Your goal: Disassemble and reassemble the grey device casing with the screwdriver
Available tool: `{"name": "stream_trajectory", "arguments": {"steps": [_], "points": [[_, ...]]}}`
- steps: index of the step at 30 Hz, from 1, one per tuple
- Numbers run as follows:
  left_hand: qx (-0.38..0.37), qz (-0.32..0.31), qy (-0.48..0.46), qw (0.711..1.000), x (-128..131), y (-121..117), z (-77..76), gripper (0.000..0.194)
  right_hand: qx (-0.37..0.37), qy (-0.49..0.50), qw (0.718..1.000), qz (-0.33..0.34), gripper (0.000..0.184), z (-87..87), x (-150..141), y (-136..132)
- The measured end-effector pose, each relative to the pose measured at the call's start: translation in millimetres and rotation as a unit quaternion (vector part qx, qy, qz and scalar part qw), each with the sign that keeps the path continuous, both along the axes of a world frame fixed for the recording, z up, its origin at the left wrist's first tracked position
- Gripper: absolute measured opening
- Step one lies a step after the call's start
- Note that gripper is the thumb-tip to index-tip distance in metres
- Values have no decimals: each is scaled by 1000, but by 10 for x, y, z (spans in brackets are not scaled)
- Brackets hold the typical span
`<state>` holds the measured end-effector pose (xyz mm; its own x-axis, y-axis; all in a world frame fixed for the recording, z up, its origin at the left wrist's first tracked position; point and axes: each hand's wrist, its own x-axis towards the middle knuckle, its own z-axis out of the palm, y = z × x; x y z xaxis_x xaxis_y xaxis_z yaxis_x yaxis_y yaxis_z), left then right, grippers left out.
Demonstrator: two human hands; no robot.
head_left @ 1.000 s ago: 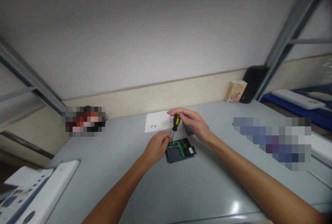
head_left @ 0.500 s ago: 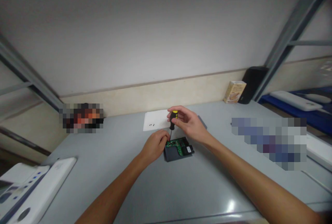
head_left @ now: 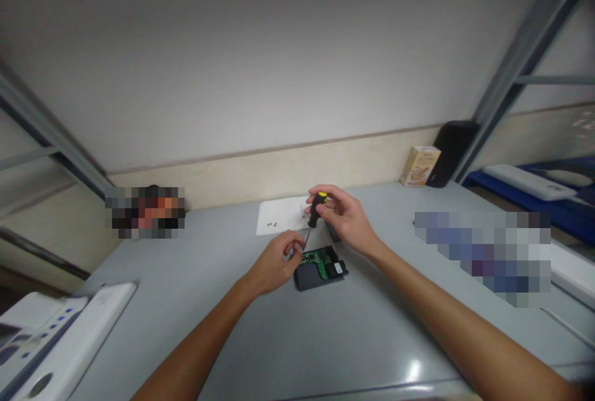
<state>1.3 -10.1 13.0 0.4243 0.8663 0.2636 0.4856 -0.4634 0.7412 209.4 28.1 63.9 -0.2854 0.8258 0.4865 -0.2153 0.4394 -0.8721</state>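
Observation:
My right hand (head_left: 346, 218) is wrapped round the dark handle of a screwdriver (head_left: 317, 210) with a yellow end cap. The screwdriver leans to the right, its thin shaft pointing down to the fingertips of my left hand (head_left: 279, 261). Those fingers are curled together near the tip; whatever may be between them is too small to make out. Just below lies a dark, flat device (head_left: 309, 277) with an exposed green circuit board (head_left: 321, 258). My left hand covers its upper left corner.
Behind the hands lies white paper (head_left: 283, 210) with several tiny dark screws (head_left: 272, 224). A dark flat piece is partly hidden behind my right hand. A yellowish box (head_left: 419, 167) and a black object (head_left: 453, 153) stand at the wall. Blurred-out items flank both sides.
The screwdriver has tilted to the right, its handle moving right with my right hand. My left fingers have shifted and loosened slightly beside the tip. The device has stayed in place.

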Motion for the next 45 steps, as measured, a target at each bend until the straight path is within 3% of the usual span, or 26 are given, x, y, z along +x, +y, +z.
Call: {"name": "stream_trajectory", "arguments": {"steps": [20, 36, 41, 45], "points": [[-6, -3, 10, 1000, 8, 7, -9, 12, -14, -21, 1000, 6, 25, -71, -41, -16], [11, 11, 15, 1000, 13, 15, -1, 12, 8, 15, 1000, -22, 27, 4, 41, 39], [30, 17, 26, 999, -51, 22, 62, 16, 4, 52, 994, -98, 32, 53, 167, 60], [98, 43, 58, 993, -129, 180, 145, 18, -2, 99, 978, -183, 31, 44, 390, 88]]}}
